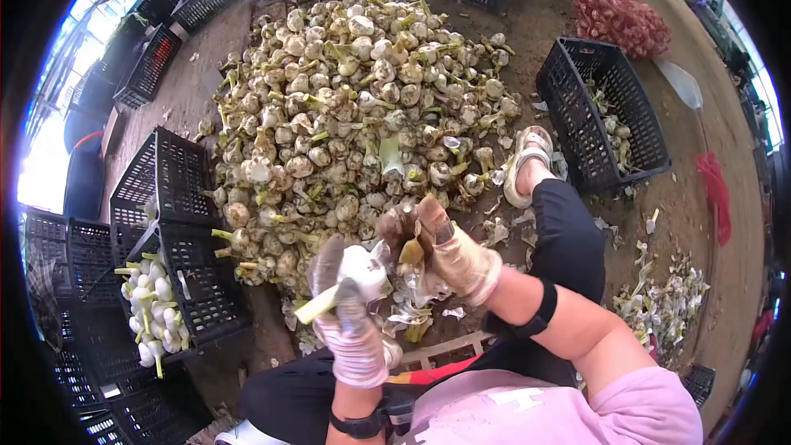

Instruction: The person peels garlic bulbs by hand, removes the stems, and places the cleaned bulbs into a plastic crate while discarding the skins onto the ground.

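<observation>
My left hand (353, 331), in a striped glove with dirty grey fingers, is closed around a garlic bulb (361, 270). The bulb is white and clean-looking, and its cut green-white stem (317, 305) points to the lower left. Just right of the bulb, my right hand (456, 257), in a stained glove, has its fingers closed on loose papery garlic skin (412, 257) that hangs below them. Beyond both hands spreads a large pile of unpeeled garlic bulbs (354, 107) with soil-stained skins and short stems.
At left, a black crate (202, 280) lies near white peeled garlic bulbs (154, 305). Another black crate (606, 115) stands at right with some garlic inside. Red net sacks (618, 16) lie behind it. Shed skins (663, 301) litter the ground beside my leg.
</observation>
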{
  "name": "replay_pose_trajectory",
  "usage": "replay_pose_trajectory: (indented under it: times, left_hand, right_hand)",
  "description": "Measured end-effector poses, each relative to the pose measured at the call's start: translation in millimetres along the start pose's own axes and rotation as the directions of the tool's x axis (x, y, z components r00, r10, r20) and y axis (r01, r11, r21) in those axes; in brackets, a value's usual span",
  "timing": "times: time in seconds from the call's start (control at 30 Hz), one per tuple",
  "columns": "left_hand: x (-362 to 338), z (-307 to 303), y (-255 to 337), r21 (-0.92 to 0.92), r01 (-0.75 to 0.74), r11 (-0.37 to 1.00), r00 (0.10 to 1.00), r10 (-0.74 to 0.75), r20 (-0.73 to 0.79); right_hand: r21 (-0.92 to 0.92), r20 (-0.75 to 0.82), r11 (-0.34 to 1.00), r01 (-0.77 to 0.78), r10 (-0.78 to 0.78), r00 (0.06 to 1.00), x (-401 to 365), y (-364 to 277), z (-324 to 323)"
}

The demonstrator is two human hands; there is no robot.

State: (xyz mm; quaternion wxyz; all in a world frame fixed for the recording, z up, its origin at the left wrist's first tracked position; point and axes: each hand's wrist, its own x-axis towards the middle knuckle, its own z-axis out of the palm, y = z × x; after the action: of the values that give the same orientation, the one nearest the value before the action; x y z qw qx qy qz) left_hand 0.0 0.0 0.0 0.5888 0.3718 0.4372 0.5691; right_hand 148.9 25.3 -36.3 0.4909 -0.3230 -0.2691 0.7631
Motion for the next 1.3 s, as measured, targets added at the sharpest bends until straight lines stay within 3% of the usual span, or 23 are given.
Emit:
replay_pose_trajectory:
  times: [0.03, 0.07, 0.1, 0.17, 0.23, 0.33, 0.43, 0.47, 0.5, 0.57, 0.6, 0.7, 0.73, 0.77, 0.8, 0.83, 0.9, 0.97, 1.03, 1.1, 1.2, 1.23, 1.3]
  left_hand:
    - [0, 9, -7, 0.059, -0.067, 0.996, 0.997, 0.069, -0.041]
    - [3, 14, -24, 0.169, -0.171, 0.971, 0.985, 0.174, -0.004]
    - [-1, 17, -36, 0.425, -0.414, 0.805, 0.904, 0.419, 0.087]
    - [-9, 25, -44, 0.399, -0.371, 0.838, 0.921, 0.387, 0.044]
    - [-8, 32, -46, 0.300, -0.336, 0.893, 0.934, 0.358, -0.019]
    - [-8, 28, -40, 0.197, -0.334, 0.922, 0.939, 0.305, 0.161]
    - [-2, 13, -28, 0.204, -0.290, 0.935, 0.912, 0.206, 0.354]
    - [-8, 12, -28, 0.076, -0.099, 0.992, 0.937, 0.067, 0.343]
    - [-11, 15, -22, 0.082, -0.101, 0.992, 0.938, 0.067, 0.340]
    - [-13, 20, -4, -0.230, 0.117, 0.966, 0.988, -0.137, -0.074]
    - [3, 3, -3, -0.719, 0.203, 0.665, 0.944, -0.328, -0.037]
    - [26, -41, 12, -0.721, 0.196, 0.664, 0.912, -0.394, -0.115]
    - [37, -64, 15, -0.775, 0.214, 0.595, 0.913, -0.404, -0.059]
    - [48, -100, 16, -0.762, 0.135, 0.633, 0.929, -0.349, -0.124]
    - [56, -110, 39, -0.903, 0.008, 0.429, 0.966, -0.237, -0.104]
    - [66, -127, 59, -0.823, -0.183, 0.537, 0.968, -0.050, -0.248]
    - [81, -160, 96, -0.850, -0.373, 0.371, 0.927, 0.185, -0.326]
    - [104, -168, 92, -0.603, -0.545, 0.583, 0.792, 0.122, -0.597]
    - [131, -165, 41, -0.279, -0.153, 0.948, 0.972, 0.093, -0.216]
    - [141, -123, -29, -0.037, 0.166, 0.985, 0.963, -0.170, -0.210]
    - [163, -112, -139, 0.410, 0.288, 0.865, 0.955, -0.230, -0.186]
    - [174, -107, -159, 0.703, 0.141, 0.697, 0.989, -0.123, -0.077]
    - [185, -86, -176, 0.978, 0.182, 0.099, 0.947, -0.284, -0.147]
  right_hand:
    - [0.189, -0.069, 0.978, -0.090, 0.104, 0.992, -3, 1, 7]
    - [0.106, -0.161, 0.993, 0.050, -0.032, 0.986, -1, 5, 17]
    - [0.249, -0.242, 0.953, 0.171, -0.110, 0.964, -3, 5, 44]
    - [0.137, -0.221, 0.971, 0.197, -0.164, 0.961, 4, 21, 22]
    - [0.318, -0.376, 0.929, 0.188, -0.058, 0.925, 1, 7, 30]
    - [0.581, -0.229, 0.812, 0.055, 0.098, 0.968, -1, -7, 34]
    - [0.620, -0.257, 0.784, -0.030, 0.240, 0.936, 7, -5, 27]
    - [0.584, -0.309, 0.810, -0.062, 0.292, 0.905, 6, -6, 28]
    - [0.587, -0.303, 0.807, -0.066, 0.294, 0.906, 8, -6, 30]
    - [0.546, -0.401, 0.837, 0.041, 0.218, 0.890, 15, -1, 37]
    - [0.332, -0.333, 0.943, -0.001, 0.118, 0.935, 16, 6, 25]
    - [-0.231, -0.103, 0.971, -0.057, 0.034, 0.994, 14, 25, 13]
    - [-0.499, -0.112, 0.852, -0.156, 0.115, 0.987, 7, 16, 26]
    - [-0.791, -0.010, 0.610, -0.054, 0.076, 0.997, -2, 14, 28]
    - [-0.878, 0.070, 0.477, -0.043, 0.217, 0.974, -7, 15, 29]
    - [-0.942, 0.117, 0.336, -0.013, 0.364, 0.924, -13, 18, 28]
    - [-0.976, 0.209, 0.048, 0.211, 0.456, 0.865, -23, 33, 30]
    - [-0.928, 0.350, 0.054, 0.369, 0.464, 0.813, -30, 43, 25]
    - [-0.971, 0.202, 0.056, 0.230, 0.705, 0.680, -21, 18, 39]
    - [-0.977, 0.180, 0.038, 0.212, 0.682, 0.709, -18, 1, 39]
    - [-0.983, 0.147, -0.001, 0.183, 0.594, 0.791, -14, -10, 28]
    - [-0.985, 0.134, -0.023, 0.172, 0.530, 0.838, -13, -13, 22]
    - [-0.987, 0.118, -0.039, 0.158, 0.497, 0.860, -13, -12, 14]
